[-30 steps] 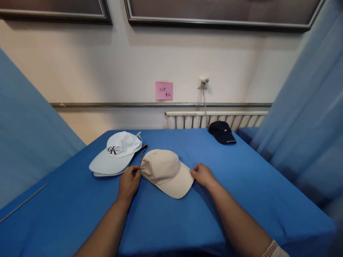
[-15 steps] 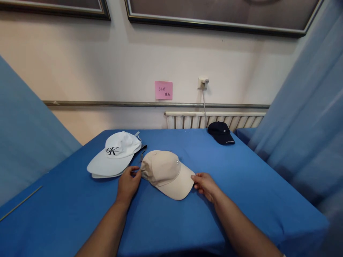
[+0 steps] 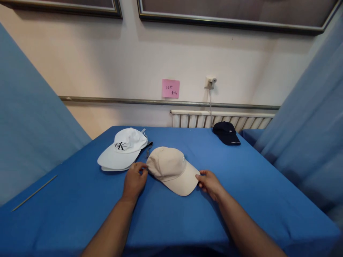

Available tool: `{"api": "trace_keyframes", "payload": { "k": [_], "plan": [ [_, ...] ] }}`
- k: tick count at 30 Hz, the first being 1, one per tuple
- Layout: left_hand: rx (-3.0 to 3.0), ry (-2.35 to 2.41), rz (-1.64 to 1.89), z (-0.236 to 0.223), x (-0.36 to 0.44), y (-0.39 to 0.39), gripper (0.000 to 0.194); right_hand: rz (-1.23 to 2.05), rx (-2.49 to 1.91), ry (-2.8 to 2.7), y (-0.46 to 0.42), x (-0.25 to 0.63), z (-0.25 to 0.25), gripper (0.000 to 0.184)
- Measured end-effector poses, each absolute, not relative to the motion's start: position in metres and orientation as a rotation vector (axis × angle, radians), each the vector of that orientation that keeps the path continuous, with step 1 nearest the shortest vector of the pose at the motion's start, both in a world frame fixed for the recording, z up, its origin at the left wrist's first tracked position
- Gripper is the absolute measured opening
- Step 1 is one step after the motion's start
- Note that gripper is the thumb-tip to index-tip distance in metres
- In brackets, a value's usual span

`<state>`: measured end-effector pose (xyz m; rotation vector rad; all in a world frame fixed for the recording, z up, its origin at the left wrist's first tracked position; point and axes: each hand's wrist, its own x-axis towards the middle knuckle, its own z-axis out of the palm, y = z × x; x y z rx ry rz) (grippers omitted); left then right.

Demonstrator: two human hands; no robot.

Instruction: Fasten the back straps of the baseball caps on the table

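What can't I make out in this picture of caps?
All in the head view:
Inside of the beige cap: hidden by its crown.
Most of the lower cap: covered by the white cap.
Brim lettering on the navy cap: too tiny to read.
Larger framed picture: cut off by the top edge.

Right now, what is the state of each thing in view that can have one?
Beige cap: crown up, brim pointing right.
Left hand: at the cap's back, grip unclear.
Right hand: pinching the brim's edge.
White cap: crown up, stacked on another cap.
Dark cap: crown up, set apart.
Plug: in wall socket.
Pink note: stuck on wall.
Thin stick: lying on blue cloth.
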<state>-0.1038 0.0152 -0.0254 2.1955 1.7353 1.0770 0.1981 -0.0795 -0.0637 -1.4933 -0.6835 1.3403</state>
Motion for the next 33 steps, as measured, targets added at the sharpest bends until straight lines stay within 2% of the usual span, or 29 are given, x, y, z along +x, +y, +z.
{"api": "trace_keyframes", "payload": {
  "k": [6, 10, 13, 15, 20, 26, 33],
  "plan": [
    [2.523, 1.570, 0.869, -0.018, -0.094, -0.011, 0.021, 1.340, -1.484, -0.696, -0.081, 0.197, -0.063, 0.027],
    [2.304, 1.693, 1.046, -0.019, -0.096, -0.007, 0.011, 1.389, -1.429, -0.609, -0.081, 0.199, -0.058, 0.025],
    [2.127, 1.779, 1.163, -0.022, -0.101, 0.002, 0.010, 1.501, -1.328, -0.542, -0.083, 0.203, -0.053, 0.012],
    [2.048, 1.791, 1.161, -0.023, -0.103, 0.007, 0.012, 1.578, -1.272, -0.493, -0.085, 0.204, -0.051, 0.006],
    [1.965, 1.750, 1.033, -0.024, -0.103, 0.016, 0.017, 1.668, -1.073, -0.312, -0.088, 0.194, -0.052, 0.006],
    [1.919, 1.719, 0.966, -0.026, -0.106, 0.029, 0.022, 1.466, -0.937, -0.224, -0.085, 0.205, -0.053, 0.014],
    [1.951, 1.694, 0.779, -0.020, -0.098, 0.027, 0.021, 1.068, -0.828, -0.161, -0.101, 0.302, -0.057, 0.019]
  ]
}}
